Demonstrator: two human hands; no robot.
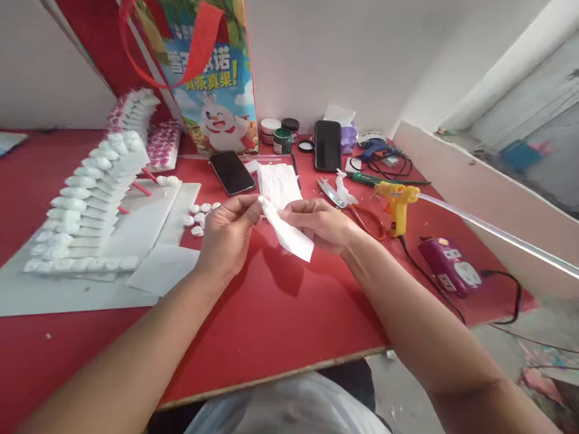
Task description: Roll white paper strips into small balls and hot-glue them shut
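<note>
Between my two hands, above the front of the red table, is a strip of white paper [292, 238], bunched at its upper left end. The fingertips of my left hand [228, 232] pinch that bunched end. My right hand [319, 222] grips the strip along its side, thumb and fingers closed on it. Just behind lies a stack of white paper sheets [280, 184], partly covered by my fingers. Several small white rounded pieces [198, 220] rest on the table left of my left hand.
At left, rows of white padded pieces [85, 181] stand on white boards. Behind are a dark phone [232, 173], paint jars [282, 141], another phone [327, 146] and a colourful bag [217, 90]. Scissors [332, 194], a yellow glue gun [398, 208] and a purple box [450, 265] with cords lie right.
</note>
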